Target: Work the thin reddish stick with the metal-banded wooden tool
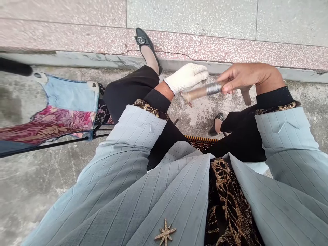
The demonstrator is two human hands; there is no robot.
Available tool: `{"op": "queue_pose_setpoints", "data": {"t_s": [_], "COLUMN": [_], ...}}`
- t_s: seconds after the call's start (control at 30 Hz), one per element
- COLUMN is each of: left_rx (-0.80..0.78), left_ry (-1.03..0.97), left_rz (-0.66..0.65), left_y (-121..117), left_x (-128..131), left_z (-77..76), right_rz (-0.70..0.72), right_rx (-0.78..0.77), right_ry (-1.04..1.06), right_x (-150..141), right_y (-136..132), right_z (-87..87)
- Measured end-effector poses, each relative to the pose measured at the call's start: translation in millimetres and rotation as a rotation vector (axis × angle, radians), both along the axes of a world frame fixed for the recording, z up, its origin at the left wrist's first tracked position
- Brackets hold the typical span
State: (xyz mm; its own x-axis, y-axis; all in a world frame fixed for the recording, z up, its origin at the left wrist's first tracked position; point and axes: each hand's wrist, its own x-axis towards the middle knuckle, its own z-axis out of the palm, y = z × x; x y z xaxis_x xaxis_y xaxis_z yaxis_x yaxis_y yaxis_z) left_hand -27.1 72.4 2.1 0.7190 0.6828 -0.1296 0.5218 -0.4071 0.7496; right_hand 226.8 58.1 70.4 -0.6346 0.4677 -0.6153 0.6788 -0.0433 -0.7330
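Note:
My left hand wears a white knit glove, its fingers bent and pressed together, palm turned away; anything inside it is hidden. Bare, my right hand grips one end of a short stick-like tool. This tool has a tan shaft, a silvery band near my fingers and a pale, blurred far end, just below the glove. Motion smears it, so I cannot tell its kind. Under my right wrist shows a brown flat piece; whether it belongs to the tool is unclear.
On the left stands a folding seat of blue and floral fabric on a dark frame. A woven edge shows between my knees. Ahead, a low step with pink-speckled edging borders the concrete floor. My black shoes rest apart.

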Motion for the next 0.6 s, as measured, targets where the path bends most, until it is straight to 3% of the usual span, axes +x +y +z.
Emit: {"op": "queue_pose_setpoints", "data": {"t_s": [0.13, 0.27, 0.37, 0.4, 0.47, 0.6], "left_rx": [-0.004, 0.031, 0.069, 0.087, 0.125, 0.136], "left_ry": [-0.037, -0.005, 0.001, 0.0, -0.001, 0.033], "left_rz": [0.028, -0.113, -0.155, -0.161, -0.154, -0.085], "left_y": [-3, -9, -12, -12, -12, -7], "left_x": [6, 11, 12, 12, 10, 3], "left_z": [-9.2, -12.5, -11.8, -11.3, -9.6, -2.9], "right_rz": [-0.414, -0.481, -0.582, -0.575, -0.408, 0.033], "right_rx": [0.128, 0.173, 0.331, 0.408, 0.495, 0.363], "right_ry": [0.239, 0.185, -0.057, -0.179, -0.421, -0.51], "right_x": [9, 13, 6, 2, -7, -18], "right_y": [-3, 1, 4, 4, 4, 1], "right_z": [8.0, -4.4, -11.0, -12.0, -13.4, -14.5]}}
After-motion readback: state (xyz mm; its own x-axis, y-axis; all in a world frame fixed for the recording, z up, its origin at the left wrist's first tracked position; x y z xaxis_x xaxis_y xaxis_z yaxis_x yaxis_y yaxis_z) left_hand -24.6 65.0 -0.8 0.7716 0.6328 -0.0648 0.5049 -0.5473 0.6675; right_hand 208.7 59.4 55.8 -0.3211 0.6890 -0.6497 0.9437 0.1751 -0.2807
